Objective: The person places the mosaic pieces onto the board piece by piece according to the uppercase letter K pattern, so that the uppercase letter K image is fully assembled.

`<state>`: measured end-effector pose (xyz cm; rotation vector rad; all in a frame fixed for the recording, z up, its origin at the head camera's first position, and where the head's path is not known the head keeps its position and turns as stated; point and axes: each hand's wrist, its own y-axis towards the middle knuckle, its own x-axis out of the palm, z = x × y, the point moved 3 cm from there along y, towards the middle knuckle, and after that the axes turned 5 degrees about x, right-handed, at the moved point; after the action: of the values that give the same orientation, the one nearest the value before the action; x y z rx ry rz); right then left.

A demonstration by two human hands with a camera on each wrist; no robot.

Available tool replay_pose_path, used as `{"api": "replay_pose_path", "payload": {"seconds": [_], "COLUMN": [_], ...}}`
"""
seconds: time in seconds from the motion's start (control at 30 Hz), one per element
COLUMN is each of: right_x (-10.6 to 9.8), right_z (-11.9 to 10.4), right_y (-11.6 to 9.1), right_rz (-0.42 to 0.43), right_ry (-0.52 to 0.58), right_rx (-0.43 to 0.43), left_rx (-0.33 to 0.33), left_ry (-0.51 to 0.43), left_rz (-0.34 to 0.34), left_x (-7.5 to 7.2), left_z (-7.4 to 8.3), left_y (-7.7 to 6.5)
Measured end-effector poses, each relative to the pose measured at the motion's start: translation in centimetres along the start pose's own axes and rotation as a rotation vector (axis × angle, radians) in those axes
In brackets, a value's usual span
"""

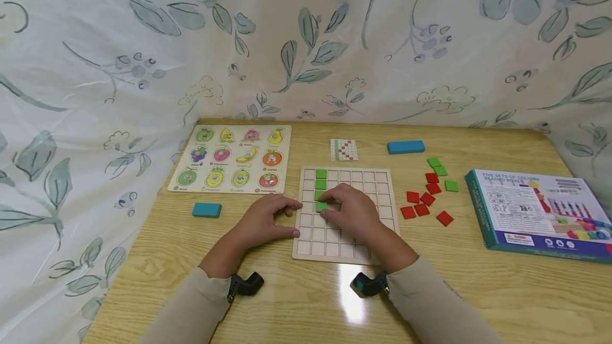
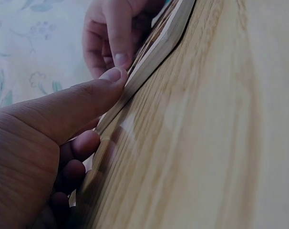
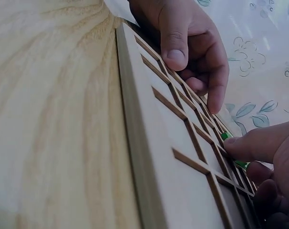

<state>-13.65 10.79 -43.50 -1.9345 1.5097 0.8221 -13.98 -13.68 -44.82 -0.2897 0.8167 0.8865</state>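
Note:
A wooden grid board (image 1: 308,248) lies in front of me, with several green tiles (image 1: 321,173) in a column of squares near its left side. My right hand (image 1: 351,211) reaches over the board and pinches the lowest green tile (image 1: 321,206) between thumb and index finger. In the right wrist view the thumb covers part of this green tile (image 3: 225,136), low at the grid. My left hand (image 1: 265,219) touches the board's left edge with thumb and index fingertips, the other fingers loosely bent. The left wrist view shows the thumb (image 2: 94,95) against the board's side (image 2: 151,59).
Several loose red tiles (image 1: 422,209) and green tiles (image 1: 451,186) lie right of the board. Behind it are a small pattern card (image 1: 344,149) and a blue block (image 1: 406,147). A fruit puzzle board (image 1: 229,158) and another blue block (image 1: 206,210) lie left, a flat box (image 1: 540,214) far right.

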Motion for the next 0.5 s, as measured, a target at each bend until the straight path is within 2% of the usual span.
{"api": "replay_pose_path", "payload": {"seconds": [0.5], "right_x": [0.69], "right_z": [-0.12], "right_y": [-0.22], "right_rz": [0.011], "right_ry": [0.0], "right_rx": [0.032], "left_rx": [-0.024], "left_ry": [-0.031], "left_rz": [0.02], "left_x": [0.09], "left_z": [-0.18], "left_y": [-0.04]}}
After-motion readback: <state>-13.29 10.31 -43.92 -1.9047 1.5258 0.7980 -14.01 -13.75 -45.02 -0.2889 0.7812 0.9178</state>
